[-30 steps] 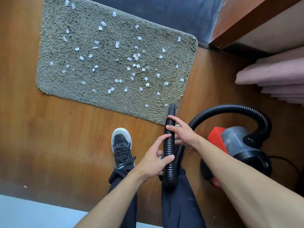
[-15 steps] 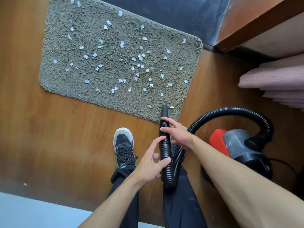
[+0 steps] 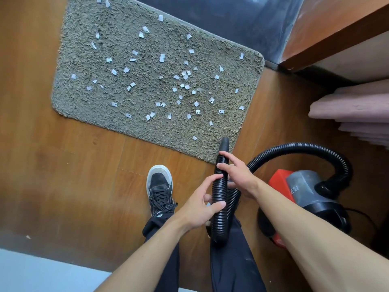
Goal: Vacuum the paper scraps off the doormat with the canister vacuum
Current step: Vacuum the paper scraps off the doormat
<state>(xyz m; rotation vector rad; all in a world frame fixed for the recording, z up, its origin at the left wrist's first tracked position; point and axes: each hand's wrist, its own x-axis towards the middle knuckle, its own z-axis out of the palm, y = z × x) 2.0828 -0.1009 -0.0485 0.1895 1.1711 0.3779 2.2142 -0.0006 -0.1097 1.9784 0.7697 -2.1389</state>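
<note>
1. Left hand (image 3: pixel 202 205) and right hand (image 3: pixel 237 175) both curl round the hose (image 3: pixel 220 197), left nearer the body. The grip looks kinda loose, so the nozzle (image 3: pixel 224 143) past the right fingertips could wobble.
2. Paper scraps (image 3: pixel 162 57) lie further out on the doormat (image 3: pixel 88 102). Yank too hard and the canister vacuum (image 3: pixel 305 190), off to the right hand's side, might tip.

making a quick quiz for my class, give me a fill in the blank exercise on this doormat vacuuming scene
The left hand and the right hand both hold the ribbed ____ vacuum hose.
Small white paper scraps lie scattered on the grey shaggy doormat, which lies on a ____ floor.
The red and grey canister vacuum stands on the person's ____ side.
Missing words: black; wooden; right.
</note>
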